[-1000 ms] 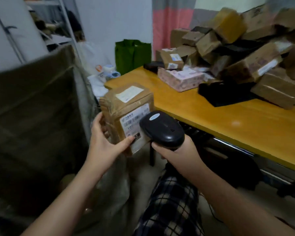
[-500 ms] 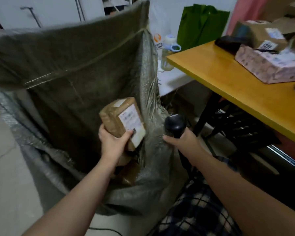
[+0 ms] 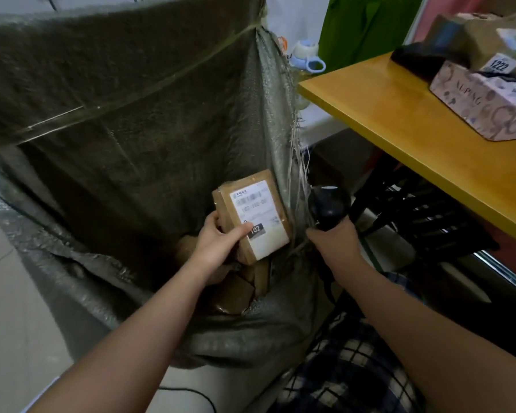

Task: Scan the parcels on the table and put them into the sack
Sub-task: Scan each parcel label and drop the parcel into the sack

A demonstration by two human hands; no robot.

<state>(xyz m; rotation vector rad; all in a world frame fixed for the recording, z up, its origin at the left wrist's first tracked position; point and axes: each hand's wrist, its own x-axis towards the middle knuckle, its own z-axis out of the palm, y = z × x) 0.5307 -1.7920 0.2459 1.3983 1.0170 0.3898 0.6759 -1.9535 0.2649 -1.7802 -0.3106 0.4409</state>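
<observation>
Holding the parcel inside the open mouth of the sack, the left hand grips its lower left corner, thumb across the label face, fingers behind.

Parcel: small taped cardboard box, label up, tilted. Judged stiff and light, since one hand carries it by a corner. Tape and glossy label may be slick, so a surer hold would be across the short edges, with the thumb on bare cardboard. Nothing marks it as fragile. A short drop onto the brown parcels already in the sack looks safe.

Right hand clasps the black scanner by its grip, just outside the sack's frayed right edge, below the table.

Against half a second ago: parcel lower and deeper in the sack, label turned more to the camera, scanner hand about where it was. A second ago the parcel was up beside the table, scanner at its label.
</observation>
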